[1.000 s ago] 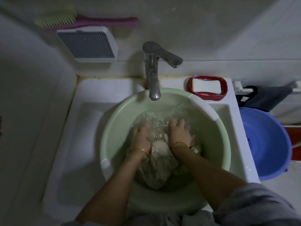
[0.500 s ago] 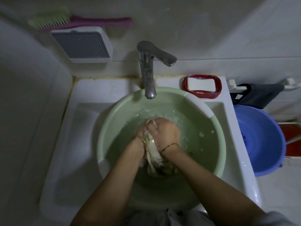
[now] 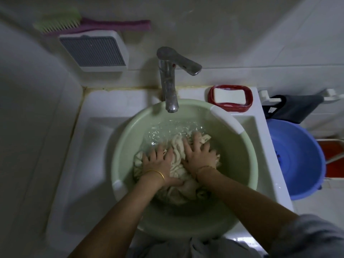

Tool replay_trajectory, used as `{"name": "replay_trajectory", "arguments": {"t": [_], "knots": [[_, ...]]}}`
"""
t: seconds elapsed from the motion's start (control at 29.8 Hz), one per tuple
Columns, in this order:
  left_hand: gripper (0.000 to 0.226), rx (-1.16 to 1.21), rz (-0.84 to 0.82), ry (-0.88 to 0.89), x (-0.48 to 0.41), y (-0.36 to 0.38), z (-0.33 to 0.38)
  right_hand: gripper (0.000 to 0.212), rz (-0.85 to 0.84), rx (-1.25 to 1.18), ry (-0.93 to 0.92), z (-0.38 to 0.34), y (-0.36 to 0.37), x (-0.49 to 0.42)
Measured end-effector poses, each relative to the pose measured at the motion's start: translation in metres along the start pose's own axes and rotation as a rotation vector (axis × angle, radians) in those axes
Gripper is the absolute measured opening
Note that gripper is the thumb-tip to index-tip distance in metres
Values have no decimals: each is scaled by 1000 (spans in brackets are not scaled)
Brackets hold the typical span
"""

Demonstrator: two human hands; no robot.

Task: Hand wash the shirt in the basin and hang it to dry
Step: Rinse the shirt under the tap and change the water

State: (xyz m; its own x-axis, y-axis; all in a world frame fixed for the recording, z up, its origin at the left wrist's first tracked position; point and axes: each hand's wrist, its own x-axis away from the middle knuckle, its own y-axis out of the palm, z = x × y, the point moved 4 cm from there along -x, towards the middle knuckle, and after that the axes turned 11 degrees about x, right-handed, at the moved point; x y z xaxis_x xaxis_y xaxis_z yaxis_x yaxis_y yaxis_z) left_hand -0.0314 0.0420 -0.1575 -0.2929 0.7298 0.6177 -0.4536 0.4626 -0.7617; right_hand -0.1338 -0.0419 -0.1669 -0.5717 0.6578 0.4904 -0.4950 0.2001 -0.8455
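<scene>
Head view: cream shirt [image 3: 177, 152] lies wet and bunched in basin [image 3: 128, 138]; left hand [image 3: 158, 163] and right hand [image 3: 200, 155] press it, fingers spread flat

dim white tiled wall [image 3: 232, 34], grey vent [image 3: 94, 52], white sink [image 3: 78, 164].

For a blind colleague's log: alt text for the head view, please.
Left hand and right hand press a bunched pale shirt into water in a green basin under a tap. Soap sits in a red dish behind.
</scene>
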Motion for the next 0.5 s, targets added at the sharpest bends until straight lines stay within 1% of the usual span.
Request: {"name": "replay_trajectory", "arguments": {"t": [0.07,0.1,0.13,0.17,0.2,0.27,0.3,0.37,0.4,0.44,0.47,0.5], "knots": [[122,-60,-41,-62,-8,10,-3,62,34,202,-159,-11,9,1],[117,-77,-43,-84,-11,13,-4,62,24,276,-226,-12,12,-1],[110,-72,-32,-90,-13,12,-4,63,11,308,-235,-9,15,-4],[100,-14,-8,-90,-16,9,-6,64,5,278,-187,-4,13,-8],[90,96,29,-90,-18,5,-8,62,-5,195,-96,3,11,-10],[75,398,100,-75,-20,-4,-10,58,-35,-79,109,8,7,-9],[72,579,121,-82,-22,-8,-11,56,-33,-244,200,5,7,-10],[71,1087,117,-144,-21,-12,-12,48,1,-591,319,0,9,-11],[65,1367,97,-198,-18,-14,-12,44,34,-761,334,-2,6,-10],[55,1638,67,-254,-18,-15,-13,35,75,-888,329,-3,0,-8],[39,1868,43,-313,-14,-17,-12,26,124,-961,308,-4,-7,-1],[26,2047,38,-351,-11,-21,-11,21,191,-1003,279,-5,-16,9]]}}
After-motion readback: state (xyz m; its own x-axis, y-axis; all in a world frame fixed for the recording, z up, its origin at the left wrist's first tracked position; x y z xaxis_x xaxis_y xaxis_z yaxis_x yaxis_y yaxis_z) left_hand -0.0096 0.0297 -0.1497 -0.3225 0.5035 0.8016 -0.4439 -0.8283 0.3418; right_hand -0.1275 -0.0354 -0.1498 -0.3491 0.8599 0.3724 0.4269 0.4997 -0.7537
